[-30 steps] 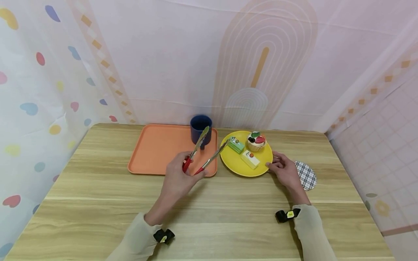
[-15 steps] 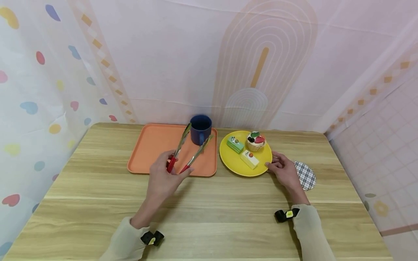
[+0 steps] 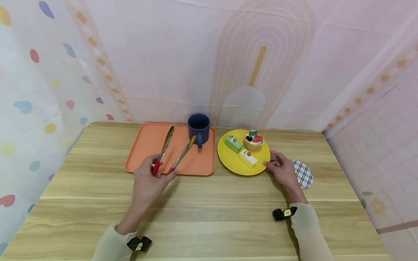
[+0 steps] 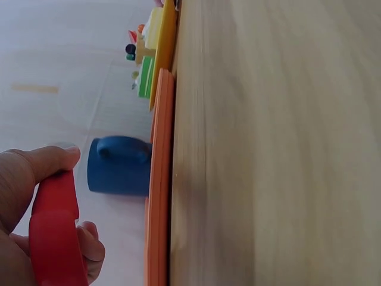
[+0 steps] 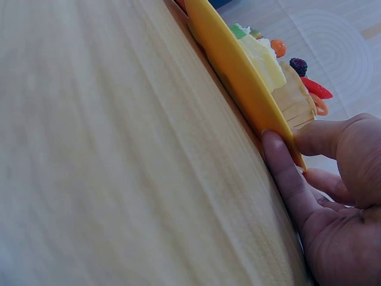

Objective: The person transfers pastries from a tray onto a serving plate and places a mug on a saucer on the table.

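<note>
My left hand grips the red handles of metal tongs, whose arms stand apart with nothing between the tips. The tongs are held over the front of an orange tray. On the tray's right side stands a dark blue mug, handle toward me. With thumb and fingers, my right hand pinches the right rim of a yellow plate. That plate bears a green cake slice, a pale yellow cake slice and a fruit-topped cupcake.
A round checked coaster lies right of the plate, partly behind my right hand. The wooden table ends at a patterned cloth backdrop, with the tray and plate near its back edge. More cloth hangs at both sides.
My left hand has moved left with the tongs, from near the plate to over the tray's front. The right hand keeps its hold on the plate's rim.
</note>
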Motion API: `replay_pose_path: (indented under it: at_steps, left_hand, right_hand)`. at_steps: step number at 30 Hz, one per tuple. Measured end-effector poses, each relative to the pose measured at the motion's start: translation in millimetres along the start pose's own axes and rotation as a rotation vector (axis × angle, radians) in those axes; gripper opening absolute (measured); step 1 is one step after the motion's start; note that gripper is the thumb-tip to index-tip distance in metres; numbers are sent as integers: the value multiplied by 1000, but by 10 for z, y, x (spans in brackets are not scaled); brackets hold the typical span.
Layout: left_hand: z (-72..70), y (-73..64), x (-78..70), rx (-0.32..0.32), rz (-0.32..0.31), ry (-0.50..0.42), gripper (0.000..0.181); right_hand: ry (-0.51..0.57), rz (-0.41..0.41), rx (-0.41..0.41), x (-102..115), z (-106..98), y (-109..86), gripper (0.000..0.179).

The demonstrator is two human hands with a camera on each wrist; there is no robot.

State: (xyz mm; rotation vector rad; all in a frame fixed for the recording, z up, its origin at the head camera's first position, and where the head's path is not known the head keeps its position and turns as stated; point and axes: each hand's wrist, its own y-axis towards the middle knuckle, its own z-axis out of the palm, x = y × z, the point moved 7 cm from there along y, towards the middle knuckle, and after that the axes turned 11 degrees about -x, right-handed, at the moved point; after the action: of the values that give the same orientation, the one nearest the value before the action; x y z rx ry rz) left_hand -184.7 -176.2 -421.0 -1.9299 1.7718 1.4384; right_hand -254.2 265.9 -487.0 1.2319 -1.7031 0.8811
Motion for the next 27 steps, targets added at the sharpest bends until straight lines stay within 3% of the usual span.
replay_pose_path:
  at_steps: [7,16,27]
  left_hand:
    - [-112,-15,132,19,-80,35,66]
    - [-291,-34,283,-6,-138,95,67]
    - [-365,-116,474,42,-242,137,66]
  right_hand:
    - [-8,-5,-1,-10,-6,4,59]
    - [4,3,0,-28,-1,8,58]
    - [-22,-5,-4,-22,-10,9,59]
